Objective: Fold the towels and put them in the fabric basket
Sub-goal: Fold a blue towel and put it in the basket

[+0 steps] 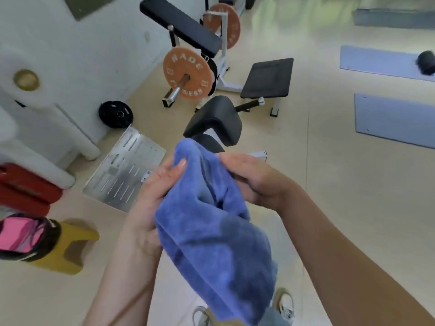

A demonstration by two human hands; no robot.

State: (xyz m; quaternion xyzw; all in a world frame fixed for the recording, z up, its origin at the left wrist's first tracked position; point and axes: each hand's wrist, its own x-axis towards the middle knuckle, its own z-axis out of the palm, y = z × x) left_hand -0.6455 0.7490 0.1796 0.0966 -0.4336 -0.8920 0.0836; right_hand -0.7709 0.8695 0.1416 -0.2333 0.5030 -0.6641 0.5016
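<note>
Pinching the bunched top of the blue towel, the left hand and right hand hold it in the air, its crumpled length hanging between the forearms above the floor. Folding seems barely begun; next, probably, find two corners and spread it. Weight bench beyond; no basket recognisable

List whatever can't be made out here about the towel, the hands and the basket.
1. Head view: blue towel is bunched and its lower end runs to the bottom edge; fold state unclear.
2. Right hand: its fingers are mostly hidden in the towel's folds.
3. Pink-lined container at the left edge is blurred and cut off; whether it is the basket, cannot tell.
</note>
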